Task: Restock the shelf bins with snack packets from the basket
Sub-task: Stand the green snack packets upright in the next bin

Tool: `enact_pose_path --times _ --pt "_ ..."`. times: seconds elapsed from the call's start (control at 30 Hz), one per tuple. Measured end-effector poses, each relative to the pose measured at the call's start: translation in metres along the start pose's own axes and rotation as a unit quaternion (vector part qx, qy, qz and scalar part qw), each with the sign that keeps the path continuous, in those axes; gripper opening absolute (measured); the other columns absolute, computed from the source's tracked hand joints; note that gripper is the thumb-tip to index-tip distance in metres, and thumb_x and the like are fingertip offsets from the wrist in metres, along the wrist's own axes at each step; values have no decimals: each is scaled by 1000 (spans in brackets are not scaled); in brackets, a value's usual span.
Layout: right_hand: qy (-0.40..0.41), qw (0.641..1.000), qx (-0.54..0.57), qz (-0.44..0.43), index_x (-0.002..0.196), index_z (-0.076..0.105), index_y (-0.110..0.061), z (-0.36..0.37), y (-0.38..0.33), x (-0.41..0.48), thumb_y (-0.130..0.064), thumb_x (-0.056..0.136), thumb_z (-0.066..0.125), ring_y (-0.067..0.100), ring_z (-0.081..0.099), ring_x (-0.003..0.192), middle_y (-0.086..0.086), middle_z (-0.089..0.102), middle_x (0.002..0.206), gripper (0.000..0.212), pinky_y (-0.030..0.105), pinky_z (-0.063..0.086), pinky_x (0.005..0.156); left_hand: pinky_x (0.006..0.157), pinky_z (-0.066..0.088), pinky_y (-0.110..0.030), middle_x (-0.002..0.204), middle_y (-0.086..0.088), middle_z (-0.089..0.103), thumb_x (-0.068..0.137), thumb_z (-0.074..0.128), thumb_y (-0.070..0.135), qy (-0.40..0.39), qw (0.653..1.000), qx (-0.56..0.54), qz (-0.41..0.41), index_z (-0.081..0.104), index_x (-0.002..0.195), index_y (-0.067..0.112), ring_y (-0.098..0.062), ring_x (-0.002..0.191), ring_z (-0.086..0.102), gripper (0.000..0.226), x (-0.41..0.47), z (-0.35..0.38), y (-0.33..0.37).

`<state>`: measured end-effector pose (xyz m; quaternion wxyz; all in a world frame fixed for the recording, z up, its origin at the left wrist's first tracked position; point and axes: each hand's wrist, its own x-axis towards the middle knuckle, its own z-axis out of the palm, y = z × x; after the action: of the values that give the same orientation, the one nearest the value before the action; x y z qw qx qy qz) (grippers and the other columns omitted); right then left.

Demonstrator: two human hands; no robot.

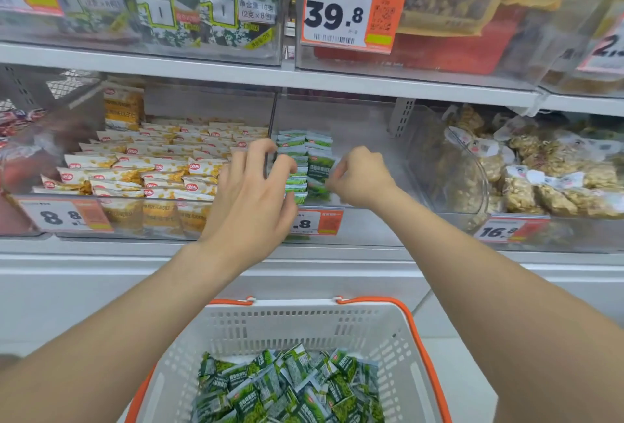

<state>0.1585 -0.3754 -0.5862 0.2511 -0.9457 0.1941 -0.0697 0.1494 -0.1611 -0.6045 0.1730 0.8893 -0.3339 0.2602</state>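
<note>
A white basket [236, 324] with orange handles sits below the shelf, holding a heap of green snack packets [290, 385]. In the middle clear bin [371, 138] a row of green packets [315, 162] stands against the left wall. My left hand [250, 196] reaches over the bin's front, fingers spread and curved against the left side of the row. My right hand [358, 179] is just to the right of the row, fingers curled, pinching the edge of a green packet. Most of that bin is bare to the right.
The left bin [20, 206] holds several yellow-and-white packets [152, 166]. The right bin [472, 172] holds bagged nuts [547, 186]. Price tags [317, 221] hang on the bin fronts. An upper shelf [304, 76] with seaweed packs overhangs the bins.
</note>
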Motion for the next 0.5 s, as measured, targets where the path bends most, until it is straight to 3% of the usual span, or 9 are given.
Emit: enact_pose_path --times 0.07,0.17,0.27,0.37,0.43,0.5 --pt "-32 999 16 7 108 72 6 -1 1 -7 -10 83 74 33 73 90 21 72 90 30 47 63 76 86 43 -49 132 -11 44 92 61 24 1 1000 5 6 56 117 18 -35 107 46 26 -4 -2 5" --pt "-68 993 95 33 109 70 -10 -5 6 -7 -12 80 83 29 73 93 15 69 105 32 36 63 72 85 46 -52 129 -8 45 94 58 28 -12 1000 -1 6 57 113 20 -33 106 45 21 -6 -4 8" --pt "-109 974 186 64 110 65 -10 -4 5 -6 -4 85 78 24 76 75 19 73 97 29 32 62 56 85 49 -53 132 -7 41 97 56 34 -24 999 -23 4 55 113 21 -32 106 47 21 -6 -5 3" --pt "-118 964 233 55 121 59 -9 -3 3 -1 0 91 70 24 78 75 21 77 93 33 39 66 74 81 51 -50 141 -8 34 102 54 37 -40 997 -56 17 55 110 21 -31 100 51 18 -8 -5 -4" --pt "-124 958 253 45 121 57 -16 -2 3 3 1 93 65 28 78 86 22 72 108 34 44 64 82 76 53 -49 145 -7 30 104 51 39 -48 997 -62 28 55 107 21 -31 97 54 18 -9 -5 -7" --pt "-154 964 217 24 126 61 -23 -2 4 4 -5 97 60 24 73 97 15 66 125 34 40 63 84 72 54 -49 147 -7 28 104 49 41 -51 997 -49 35 56 106 22 -31 100 52 20 -9 -5 -8"
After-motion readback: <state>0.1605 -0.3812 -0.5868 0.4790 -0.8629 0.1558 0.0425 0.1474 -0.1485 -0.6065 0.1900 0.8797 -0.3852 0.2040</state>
